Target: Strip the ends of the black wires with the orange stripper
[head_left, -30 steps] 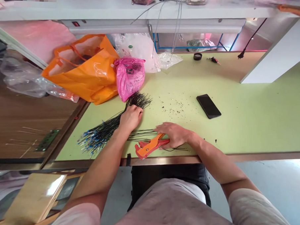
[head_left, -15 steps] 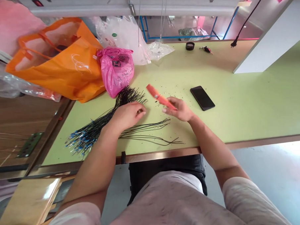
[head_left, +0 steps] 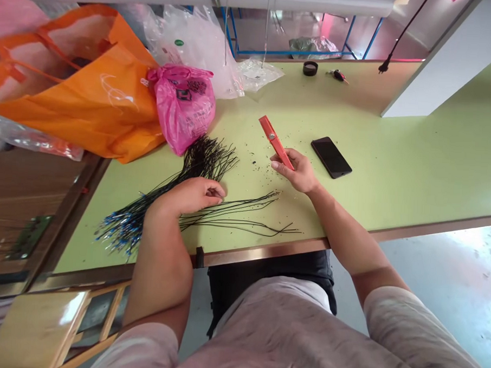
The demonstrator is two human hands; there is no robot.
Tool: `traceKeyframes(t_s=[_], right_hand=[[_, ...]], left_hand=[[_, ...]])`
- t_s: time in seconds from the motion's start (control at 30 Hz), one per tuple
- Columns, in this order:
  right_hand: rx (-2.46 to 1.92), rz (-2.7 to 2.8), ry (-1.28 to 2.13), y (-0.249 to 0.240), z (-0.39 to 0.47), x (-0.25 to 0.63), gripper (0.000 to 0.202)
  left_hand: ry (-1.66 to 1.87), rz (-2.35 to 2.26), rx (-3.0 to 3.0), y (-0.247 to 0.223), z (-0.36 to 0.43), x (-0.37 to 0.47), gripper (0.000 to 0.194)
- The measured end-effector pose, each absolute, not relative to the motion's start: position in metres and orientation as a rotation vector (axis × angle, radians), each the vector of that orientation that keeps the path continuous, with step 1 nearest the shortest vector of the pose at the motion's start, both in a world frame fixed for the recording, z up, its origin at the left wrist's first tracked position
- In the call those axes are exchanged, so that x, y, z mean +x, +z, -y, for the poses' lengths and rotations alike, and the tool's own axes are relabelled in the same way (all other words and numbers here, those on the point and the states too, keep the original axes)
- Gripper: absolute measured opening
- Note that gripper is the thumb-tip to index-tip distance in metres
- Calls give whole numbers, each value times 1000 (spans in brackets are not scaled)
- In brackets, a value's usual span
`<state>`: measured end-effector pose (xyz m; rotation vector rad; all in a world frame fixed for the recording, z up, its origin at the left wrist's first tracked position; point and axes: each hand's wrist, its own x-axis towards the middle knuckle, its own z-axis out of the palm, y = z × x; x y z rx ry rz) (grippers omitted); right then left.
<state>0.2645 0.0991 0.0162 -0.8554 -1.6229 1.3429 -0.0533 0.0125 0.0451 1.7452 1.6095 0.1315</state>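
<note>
My right hand (head_left: 297, 170) grips a red wire stripper (head_left: 274, 139), a flat hand tool with a round pivot, raised with its head pointing away from me. My left hand (head_left: 198, 195) rests low over the table with fingers curled and closed, at the near ends of several loose black wires (head_left: 244, 203). Whether a wire is between those fingers is hidden. Behind and left of it lies a thick bundle of black wires (head_left: 206, 155), whose other ends have blue and silvery tips (head_left: 121, 227). Dark scraps (head_left: 254, 162) dot the table between my hands.
A black phone (head_left: 331, 157) lies right of my right hand. A pink plastic bag (head_left: 186, 108) and an orange bag (head_left: 111, 97) stand back left. Clear plastic bags (head_left: 198, 46), a black ring (head_left: 309, 68) and keys (head_left: 338, 75) are farther back. A white panel (head_left: 433, 67) rises at right.
My left hand has moved left and nearer to me, down towards the loose wires. My right hand has moved slightly away and right, turning the wire stripper more upright.
</note>
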Motion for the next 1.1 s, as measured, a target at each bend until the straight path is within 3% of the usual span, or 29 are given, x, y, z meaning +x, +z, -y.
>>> traceKeyframes(t_s=[0.37,0.57,0.73,0.93,1.1], right_hand=[[-881,1623,1312,21,-99,265,65],[-887,1667,1335,19,-98,263,60],[-850,1863,1460,17,-94,261,60],[-875,2022,1479,16,-91,259,57],[-872,1874,1552,11,-95,258,56]], left_hand=[[-156,-1875,2151,42,-4,-33,10],[-72,-1915,2135,40,5,-38,14],[-40,-1963,2139,37,9,-35,32],[-144,-2005,2216,36,6,-19,17],[20,-1942,2154,37,-8,-1,24]])
